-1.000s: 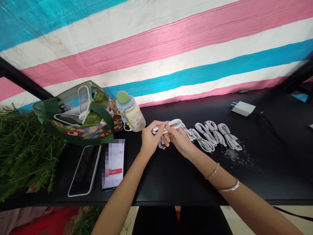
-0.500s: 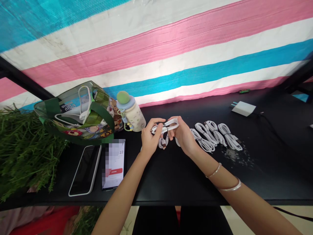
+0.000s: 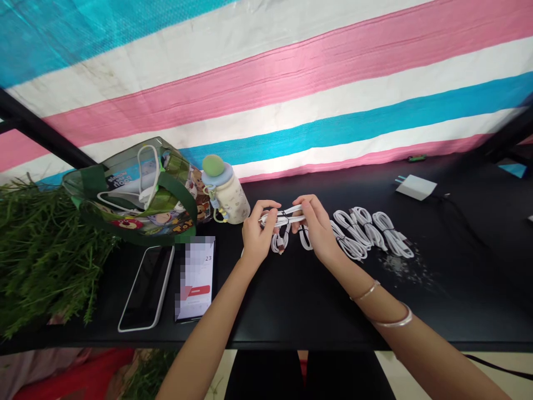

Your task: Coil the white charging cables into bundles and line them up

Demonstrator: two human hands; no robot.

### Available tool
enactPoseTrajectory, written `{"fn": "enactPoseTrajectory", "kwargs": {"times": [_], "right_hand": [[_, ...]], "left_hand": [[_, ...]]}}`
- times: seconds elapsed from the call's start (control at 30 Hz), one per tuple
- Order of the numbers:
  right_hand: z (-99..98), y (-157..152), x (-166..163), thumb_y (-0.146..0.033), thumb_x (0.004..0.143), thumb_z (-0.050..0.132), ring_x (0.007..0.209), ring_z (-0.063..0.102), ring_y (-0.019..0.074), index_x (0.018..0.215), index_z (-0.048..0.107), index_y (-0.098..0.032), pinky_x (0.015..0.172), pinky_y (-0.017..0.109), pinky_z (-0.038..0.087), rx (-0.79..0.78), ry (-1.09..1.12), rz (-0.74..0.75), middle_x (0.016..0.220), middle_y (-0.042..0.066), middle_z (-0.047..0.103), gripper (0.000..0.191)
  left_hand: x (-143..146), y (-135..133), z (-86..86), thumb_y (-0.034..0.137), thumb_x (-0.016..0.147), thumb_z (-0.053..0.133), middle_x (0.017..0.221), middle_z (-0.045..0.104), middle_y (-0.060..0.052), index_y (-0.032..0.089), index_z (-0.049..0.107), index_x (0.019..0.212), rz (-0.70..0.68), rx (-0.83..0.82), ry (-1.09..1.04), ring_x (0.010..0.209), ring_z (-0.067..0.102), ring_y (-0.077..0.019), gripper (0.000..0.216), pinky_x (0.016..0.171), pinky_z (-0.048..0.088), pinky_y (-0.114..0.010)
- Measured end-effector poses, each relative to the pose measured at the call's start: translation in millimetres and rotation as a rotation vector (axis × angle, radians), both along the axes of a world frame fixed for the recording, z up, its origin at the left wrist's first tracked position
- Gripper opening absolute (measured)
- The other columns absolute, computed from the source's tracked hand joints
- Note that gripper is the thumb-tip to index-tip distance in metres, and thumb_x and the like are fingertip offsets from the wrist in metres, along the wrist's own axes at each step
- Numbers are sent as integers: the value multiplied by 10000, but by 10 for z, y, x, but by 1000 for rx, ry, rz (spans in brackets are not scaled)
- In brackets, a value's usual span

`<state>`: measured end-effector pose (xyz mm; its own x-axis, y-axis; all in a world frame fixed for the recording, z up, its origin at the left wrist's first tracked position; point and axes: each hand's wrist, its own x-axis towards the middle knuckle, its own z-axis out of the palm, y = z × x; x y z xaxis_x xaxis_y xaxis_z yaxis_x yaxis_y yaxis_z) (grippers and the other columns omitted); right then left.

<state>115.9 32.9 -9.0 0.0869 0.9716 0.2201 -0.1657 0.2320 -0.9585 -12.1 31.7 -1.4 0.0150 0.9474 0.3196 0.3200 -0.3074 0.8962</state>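
Between both hands, above the black table, is a coiled white charging cable bound in the middle with a dark tie. My left hand pinches its left end, thumb on top. My right hand grips the right end between thumb and fingers. Just below the held bundle, another white cable lies on the table, partly hidden by my left hand. A further coil shows beside my right hand. To the right, several tied white cables lie in a row.
On the left stand a green see-through bag, a cream bottle and leafy plants. Two phones, one dark-screened and one lit, lie at front left. A white charger sits at back right on the black table.
My right hand has shifted its hold, fingers now flatter along the cable's right end. The bundle looks straighter. The lit phone's number went from 22 to 23.
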Motion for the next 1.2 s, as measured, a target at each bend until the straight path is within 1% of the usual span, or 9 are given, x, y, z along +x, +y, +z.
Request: {"fn": "enactPoseTrajectory", "kwargs": {"times": [0.1,0.27,0.4,0.57,0.7,0.83,0.93,1.03,1.2], "right_hand": [[5,12,29,-542,824,537,437,470,120,818,481,-247,467,274,380,36,-46,-95,530,-68,462,300],[28,42,94,-458,787,616,484,417,109,798,469,-245,482,259,356,112,-86,-238,582,-66,425,258],[45,68,133,-453,777,616,491,387,111,763,470,-243,479,255,337,143,-112,-295,556,-66,415,256],[-6,84,99,-464,773,584,488,401,111,749,470,-238,478,255,343,114,-145,-298,560,-63,423,254],[-52,90,16,-449,763,573,494,401,108,739,466,-232,485,255,337,106,-218,-239,576,-59,438,244],[12,104,-70,-398,757,552,522,451,116,743,468,-228,529,263,363,105,-327,-51,597,-49,489,190],[95,135,-138,-346,743,560,537,461,125,750,468,-229,539,257,356,110,-450,148,567,-59,498,149],[138,196,-219,-297,780,536,534,439,123,743,470,-229,530,249,328,74,-625,275,553,-67,482,102],[114,321,-337,-191,807,558,635,483,163,709,479,-228,576,258,312,163,-1000,267,554,-42,489,131]], "left_hand": [[-8,7,-5,270,870,520,607,631,53,235,623,843,13,-9,140,538,619,-118,113,533,433,-204],[-9,-5,6,261,833,593,671,679,46,248,657,806,29,114,389,627,611,-128,71,567,404,-207],[-6,-31,28,225,850,570,645,677,49,257,676,842,3,198,433,613,588,-123,111,579,411,-207],[-29,-51,48,146,878,479,697,718,20,233,672,841,124,307,372,725,608,-147,215,620,447,-216],[-24,-77,61,105,872,451,702,731,14,211,654,769,159,507,265,709,599,-137,251,660,476,-212],[-10,-122,145,105,866,466,654,720,30,214,646,745,147,626,232,653,585,-125,242,641,483,-202],[-42,-191,235,110,867,461,661,721,32,223,649,746,135,625,248,638,589,-123,250,631,488,-207],[-138,-318,270,106,867,459,613,699,40,223,657,775,126,568,278,648,600,-124,248,641,495,-206],[-389,-606,137,107,863,474,661,701,32,219,664,767,142,454,466,664,588,-131,240,601,482,-212]]}}
